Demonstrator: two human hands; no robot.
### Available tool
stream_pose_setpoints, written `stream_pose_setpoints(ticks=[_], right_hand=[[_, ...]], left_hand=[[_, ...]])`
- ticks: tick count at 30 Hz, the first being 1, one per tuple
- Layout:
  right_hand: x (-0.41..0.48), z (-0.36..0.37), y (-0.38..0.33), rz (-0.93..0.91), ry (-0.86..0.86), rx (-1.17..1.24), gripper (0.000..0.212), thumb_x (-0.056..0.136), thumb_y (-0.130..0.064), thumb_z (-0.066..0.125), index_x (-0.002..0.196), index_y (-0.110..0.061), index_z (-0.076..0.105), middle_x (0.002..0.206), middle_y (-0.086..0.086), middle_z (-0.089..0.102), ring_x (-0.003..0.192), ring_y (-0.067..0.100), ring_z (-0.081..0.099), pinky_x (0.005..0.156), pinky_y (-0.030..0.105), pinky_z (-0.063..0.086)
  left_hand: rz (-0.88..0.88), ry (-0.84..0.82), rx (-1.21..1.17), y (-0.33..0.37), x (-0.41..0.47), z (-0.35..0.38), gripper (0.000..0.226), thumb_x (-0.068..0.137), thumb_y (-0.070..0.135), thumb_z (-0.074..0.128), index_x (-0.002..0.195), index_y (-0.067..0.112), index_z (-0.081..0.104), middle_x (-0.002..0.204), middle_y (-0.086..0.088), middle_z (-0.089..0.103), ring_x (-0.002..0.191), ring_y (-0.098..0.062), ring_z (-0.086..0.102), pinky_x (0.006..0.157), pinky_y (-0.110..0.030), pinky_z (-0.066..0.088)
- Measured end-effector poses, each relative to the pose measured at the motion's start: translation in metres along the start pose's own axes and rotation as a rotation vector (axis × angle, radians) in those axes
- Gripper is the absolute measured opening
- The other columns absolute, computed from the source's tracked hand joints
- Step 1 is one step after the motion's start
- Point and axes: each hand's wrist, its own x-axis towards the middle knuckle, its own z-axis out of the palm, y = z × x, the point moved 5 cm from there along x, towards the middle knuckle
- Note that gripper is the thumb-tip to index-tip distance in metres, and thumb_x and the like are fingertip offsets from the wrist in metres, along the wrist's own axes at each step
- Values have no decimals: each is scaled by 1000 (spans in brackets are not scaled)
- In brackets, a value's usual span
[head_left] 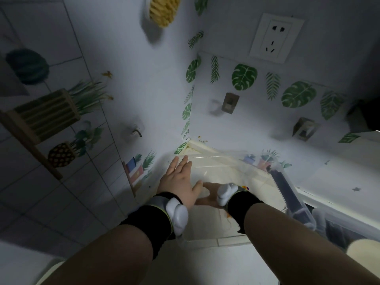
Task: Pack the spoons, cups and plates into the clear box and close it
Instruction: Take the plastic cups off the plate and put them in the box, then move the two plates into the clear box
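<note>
The clear box [236, 167] stands on the pale counter in the corner of two walls. A dark latch [285, 190] runs along its right side. My left hand [178, 182] lies flat on the box's clear top, fingers spread and pointing toward the corner. My right hand [205, 196] reaches in from the right just below the left thumb, largely hidden behind its black wristband. Its thumb and fingers point left at the clear top's near part. Small orange bits [244, 188] show through the plastic. No spoons, cups or plates can be made out.
Tiled walls with leaf stickers close in on the left and behind. A wall socket [276, 37], two stick-on hooks [230, 102] [305, 128] and a yellow brush [163, 10] hang above. A cream object [362, 247] sits at lower right beside the counter's edge.
</note>
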Motion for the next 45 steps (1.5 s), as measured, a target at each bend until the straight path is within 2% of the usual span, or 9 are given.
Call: stream_pose_setpoints(ticks=[4, 9, 13, 20, 24, 28, 31, 34, 45], right_hand=[[-14, -22, 7, -2, 140, 274, 84, 73, -73, 49, 140, -24, 37, 144, 0, 46, 132, 22, 44, 111, 31, 30], [-74, -57, 31, -95, 417, 912, 6, 84, -21, 64, 89, -18, 64, 94, 9, 68, 85, 27, 68, 65, 24, 48], [-123, -62, 61, -127, 601, 1142, 19, 89, -10, 55, 70, -16, 56, 71, 1, 67, 50, 3, 61, 55, 20, 44], [-199, -30, 122, -55, 832, 1202, 23, 87, -4, 56, 66, -14, 55, 61, 3, 64, 45, 5, 56, 44, 13, 42], [-226, 16, 164, 70, 898, 1274, 25, 82, -1, 58, 62, -16, 57, 50, -4, 64, 46, 11, 55, 52, 23, 46], [-253, 74, 196, 222, 939, 1221, 22, 82, -14, 60, 61, -19, 60, 63, 2, 63, 60, 18, 54, 67, 32, 44], [-282, 113, 226, 417, 988, 1091, 3, 82, -22, 61, 85, -24, 62, 80, -7, 59, 64, 13, 53, 68, 26, 41], [-314, 146, 265, 621, 1117, 1068, 28, 81, -24, 64, 108, -16, 62, 108, 2, 61, 98, 23, 59, 86, 31, 44], [-323, 212, 333, 960, 776, 1255, 77, 76, -53, 59, 136, -9, 41, 124, 13, 61, 110, 34, 60, 96, 40, 46]], left_hand=[[-7, -18, 5, -3, 2, 3, 71, 89, 51, 39, 150, 21, 17, 160, 12, 0, 148, -11, -9, 120, -28, 7], [-4, -39, 53, -3, 3, 3, 70, 90, 53, 36, 150, 20, 17, 161, 9, 1, 148, -14, -7, 120, -30, 7], [-3, -65, 85, -1, 3, 3, 69, 91, 52, 36, 149, 19, 18, 161, 7, 1, 148, -16, -5, 120, -32, 9], [-33, -93, 195, 0, 6, -1, 65, 91, 50, 39, 146, 20, 27, 161, 4, 9, 148, -20, 5, 120, -40, 12], [-75, -23, 204, 42, 4, -12, 58, 85, 46, 48, 138, 23, 42, 147, -4, 41, 139, -27, 30, 116, -48, 17], [173, 61, -2, 127, -21, 1, 43, 84, 33, 58, 123, 18, 56, 133, -12, 55, 126, -31, 46, 108, -40, 31], [357, 12, -142, 192, -55, 28, 38, 84, 25, 60, 120, 13, 59, 132, -12, 56, 126, -30, 47, 108, -37, 33], [500, -74, -220, 239, -88, 59, 36, 83, 30, 58, 115, 15, 60, 127, -9, 58, 122, -29, 49, 104, -33, 36], [427, -451, -280, 281, -128, 145, 51, 91, 32, 53, 138, 16, 42, 144, -3, 48, 133, -19, 44, 110, -31, 35]])
